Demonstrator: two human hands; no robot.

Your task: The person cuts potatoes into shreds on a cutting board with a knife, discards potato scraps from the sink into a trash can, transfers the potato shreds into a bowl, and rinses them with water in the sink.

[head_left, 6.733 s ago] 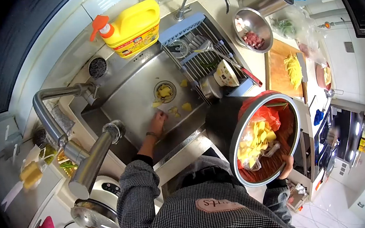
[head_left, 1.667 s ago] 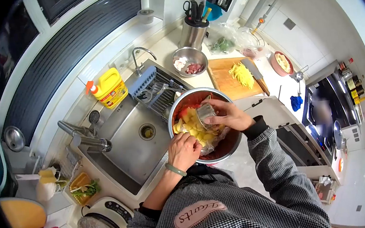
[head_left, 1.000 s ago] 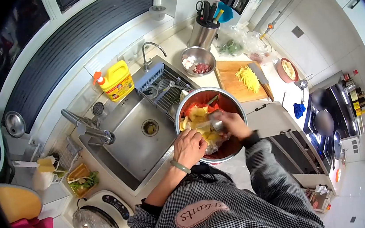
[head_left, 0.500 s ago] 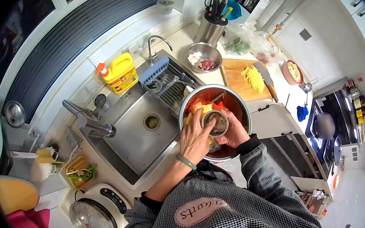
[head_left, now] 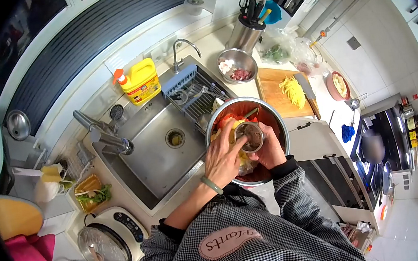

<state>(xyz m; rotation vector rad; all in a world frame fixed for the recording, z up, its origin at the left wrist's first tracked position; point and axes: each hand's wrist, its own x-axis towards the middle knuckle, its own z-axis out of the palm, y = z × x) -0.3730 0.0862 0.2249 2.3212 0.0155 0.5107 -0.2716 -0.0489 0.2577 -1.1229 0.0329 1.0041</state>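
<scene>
White wall tiles (head_left: 370, 57) are lining one side
Dark window slats (head_left: 93, 48) are spanning another, pale flooring (head_left: 407, 219) is showing

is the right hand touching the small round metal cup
Touching: the head view shows the right hand gripping the small round metal cup along its side.

Bright indoor light, fisheye-curved edges, black corners.

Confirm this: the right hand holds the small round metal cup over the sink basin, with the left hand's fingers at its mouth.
Not quite: the cup is not over the sink basin. The head view shows the right hand holding the small round metal cup over the lined bin, with the left hand's fingers at its mouth.
</scene>
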